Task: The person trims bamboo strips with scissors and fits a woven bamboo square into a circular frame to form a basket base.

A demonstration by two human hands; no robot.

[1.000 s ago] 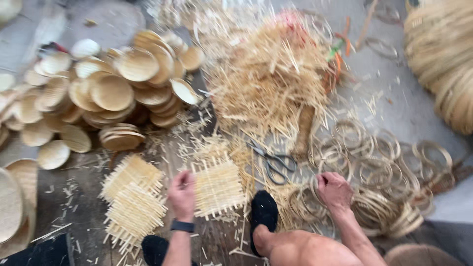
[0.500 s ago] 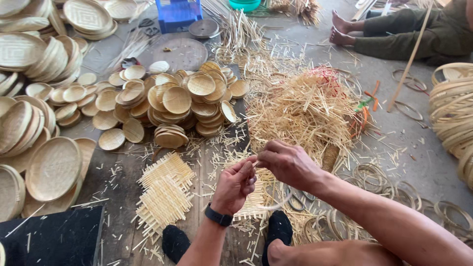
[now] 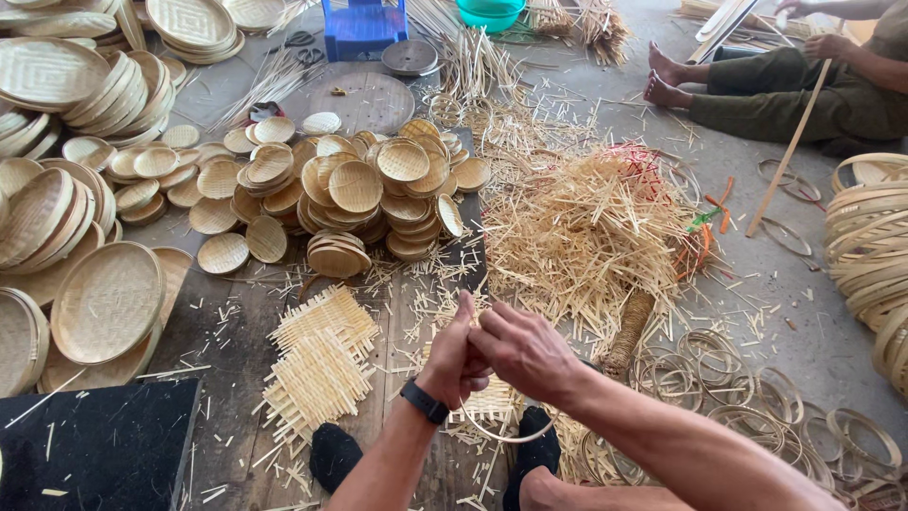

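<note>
Since a second ago both hands have risen off the floor: left hand [image 3: 456,355] and right hand [image 3: 526,352] now close together, gripping a thin bamboo hoop [image 3: 506,436] above the woven mat [image 3: 489,405].

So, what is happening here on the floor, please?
A person sits on the floor with both hands together. The left hand and right hand grip a thin bamboo hoop that curves below them. Just under the hands lies a woven square mat; two more mats lie to the left. Small round woven trays are piled ahead, a heap of bamboo slivers and loose rings to the right. Another person sits farther off.
</note>
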